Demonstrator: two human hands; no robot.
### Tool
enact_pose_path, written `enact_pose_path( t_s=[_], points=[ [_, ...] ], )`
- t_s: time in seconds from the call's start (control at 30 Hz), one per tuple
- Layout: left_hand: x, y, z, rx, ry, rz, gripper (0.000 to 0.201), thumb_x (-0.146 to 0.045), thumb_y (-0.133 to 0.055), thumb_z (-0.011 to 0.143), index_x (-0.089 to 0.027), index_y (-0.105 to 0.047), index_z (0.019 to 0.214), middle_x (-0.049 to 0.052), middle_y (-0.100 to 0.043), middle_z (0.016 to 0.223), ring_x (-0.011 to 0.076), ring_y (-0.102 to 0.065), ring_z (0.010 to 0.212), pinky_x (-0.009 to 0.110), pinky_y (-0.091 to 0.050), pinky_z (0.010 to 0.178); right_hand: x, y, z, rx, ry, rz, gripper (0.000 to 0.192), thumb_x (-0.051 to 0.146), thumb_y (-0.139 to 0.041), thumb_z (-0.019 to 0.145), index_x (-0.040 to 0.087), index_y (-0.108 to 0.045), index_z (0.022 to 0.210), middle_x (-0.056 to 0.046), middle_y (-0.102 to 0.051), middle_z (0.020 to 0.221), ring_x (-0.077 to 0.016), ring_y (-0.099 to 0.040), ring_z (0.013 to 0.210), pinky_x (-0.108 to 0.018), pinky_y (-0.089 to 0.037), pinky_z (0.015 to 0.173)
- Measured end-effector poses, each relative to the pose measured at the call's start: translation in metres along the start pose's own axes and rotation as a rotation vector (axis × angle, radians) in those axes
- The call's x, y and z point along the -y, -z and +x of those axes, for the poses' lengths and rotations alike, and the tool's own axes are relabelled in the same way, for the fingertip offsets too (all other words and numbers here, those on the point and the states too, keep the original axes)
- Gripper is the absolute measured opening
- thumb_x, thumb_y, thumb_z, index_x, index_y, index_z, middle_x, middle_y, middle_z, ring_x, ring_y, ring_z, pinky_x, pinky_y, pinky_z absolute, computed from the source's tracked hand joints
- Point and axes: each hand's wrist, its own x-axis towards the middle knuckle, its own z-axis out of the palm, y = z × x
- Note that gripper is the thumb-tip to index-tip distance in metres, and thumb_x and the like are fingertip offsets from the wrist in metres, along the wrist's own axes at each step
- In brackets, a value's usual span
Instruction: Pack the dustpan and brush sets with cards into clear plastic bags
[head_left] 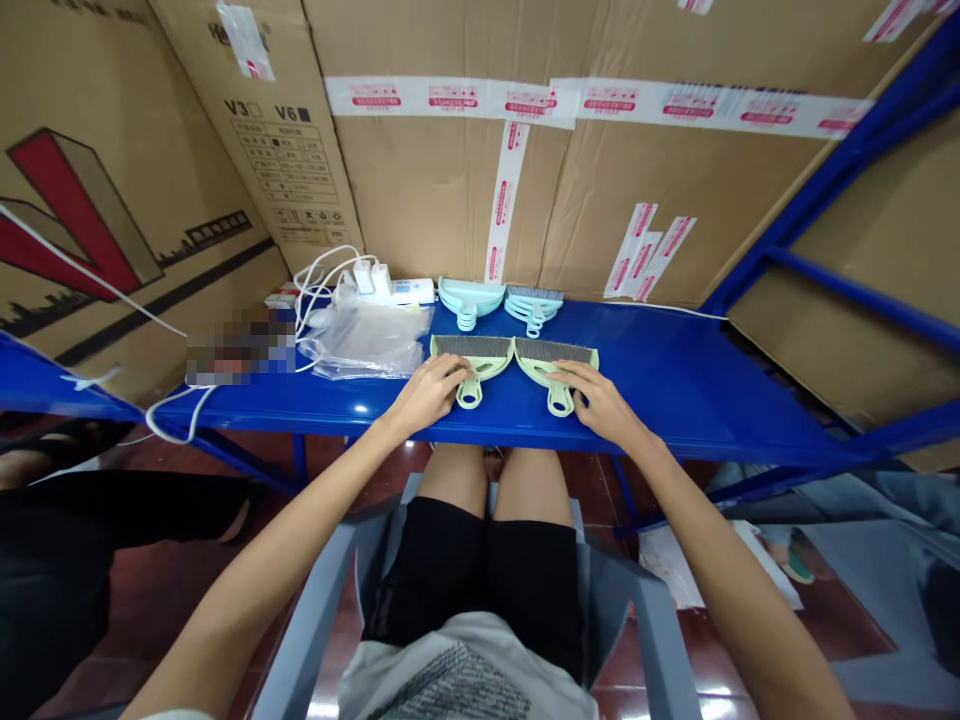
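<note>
Two pale green hand brushes lie side by side on the blue tabletop, bristles toward the back and looped handles toward me. My left hand (433,388) is closed on the left green hand brush (487,365), its fingers over the left side of the body. On the right green hand brush (536,371), my right hand (600,398) has its fingers across the body and its thumb beside the handle. Both brushes rest on the table, their inner ends meeting or nearly so. Behind them are a stack of light blue dustpans (471,296) and light blue hand brushes (534,306).
Clear plastic bags (367,340) lie left of the brushes, before a white power strip (412,291) with plugs and cables. Cardboard walls (435,200) enclose the blue table (675,370). A blue metal frame (832,180) rises at right. Another person's leg (135,510) shows at lower left.
</note>
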Motion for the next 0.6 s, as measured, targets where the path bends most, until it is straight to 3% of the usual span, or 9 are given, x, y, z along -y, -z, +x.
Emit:
enact_pose_path(
  t_s=[0.13,0.2,0.27,0.33,0.4,0.43,0.5,0.6],
  points=[
    [0.0,0.012,0.004,-0.028,-0.006,0.03,0.046,0.003,-0.045,0.086,-0.019,-0.071,0.119,0.011,-0.074,0.122,0.0283,-0.066,0.112,0.046,-0.052,0.096,0.003,0.004,-0.002,-0.05,0.011,-0.026,0.084,-0.01,-0.041,0.071,0.027,-0.065,0.143,-0.008,-0.061,0.153,-0.0303,-0.054,0.146,-0.057,-0.05,0.119],
    [0.018,0.025,0.015,-0.077,0.059,0.058,0.044,0.001,-0.045,0.086,-0.018,-0.072,0.115,0.011,-0.075,0.121,0.0282,-0.066,0.115,0.046,-0.052,0.099,0.004,0.005,-0.004,-0.124,0.009,-0.059,0.078,-0.01,-0.04,0.072,0.023,-0.067,0.137,-0.012,-0.064,0.146,-0.0316,-0.058,0.141,-0.057,-0.052,0.116],
    [0.053,0.039,0.032,-0.086,0.191,0.116,0.042,-0.003,-0.046,0.085,-0.017,-0.073,0.113,0.012,-0.075,0.12,0.028,-0.067,0.117,0.044,-0.053,0.103,0.005,0.005,-0.004,-0.197,0.0,-0.095,0.07,-0.01,-0.039,0.075,0.021,-0.069,0.13,-0.014,-0.068,0.134,-0.0326,-0.063,0.129,-0.056,-0.055,0.11],
    [0.098,0.053,0.048,0.051,0.35,0.249,0.042,-0.009,-0.047,0.088,-0.016,-0.074,0.119,0.014,-0.075,0.124,0.0296,-0.068,0.119,0.043,-0.053,0.104,0.005,0.005,-0.005,-0.254,-0.005,-0.123,0.065,-0.01,-0.039,0.076,0.02,-0.069,0.125,-0.014,-0.07,0.122,-0.0325,-0.065,0.119,-0.055,-0.058,0.104],
    [0.142,0.062,0.059,0.308,0.487,0.378,0.051,-0.013,-0.046,0.089,-0.014,-0.069,0.135,0.015,-0.071,0.138,0.0298,-0.066,0.129,0.041,-0.051,0.109,0.005,0.004,-0.005,-0.292,-0.005,-0.146,0.062,-0.01,-0.039,0.076,0.019,-0.069,0.121,-0.013,-0.07,0.115,-0.0321,-0.065,0.112,-0.053,-0.059,0.099],
    [0.16,0.066,0.06,0.372,0.515,0.391,0.052,-0.015,-0.047,0.089,-0.012,-0.069,0.136,0.016,-0.072,0.138,0.0305,-0.067,0.128,0.041,-0.052,0.109,0.005,0.003,-0.006,-0.308,-0.006,-0.159,0.06,-0.01,-0.039,0.076,0.019,-0.069,0.119,-0.013,-0.07,0.112,-0.0319,-0.065,0.109,-0.051,-0.059,0.097],
    [0.185,0.071,0.058,0.465,0.533,0.401,0.052,-0.016,-0.048,0.087,-0.013,-0.073,0.132,0.014,-0.076,0.132,0.0294,-0.07,0.124,0.037,-0.053,0.107,0.005,0.003,-0.006,-0.334,-0.017,-0.188,0.057,-0.01,-0.04,0.076,0.019,-0.069,0.116,-0.013,-0.07,0.108,-0.0315,-0.065,0.104,-0.049,-0.059,0.093],
    [0.204,0.075,0.051,0.531,0.526,0.418,0.053,-0.015,-0.046,0.088,-0.016,-0.074,0.133,0.012,-0.075,0.136,0.0263,-0.07,0.127,0.033,-0.052,0.108,0.005,0.002,-0.007,-0.356,-0.026,-0.215,0.051,-0.009,-0.042,0.078,0.019,-0.07,0.11,-0.012,-0.071,0.102,-0.0304,-0.065,0.098,-0.045,-0.059,0.087]
  ],
)
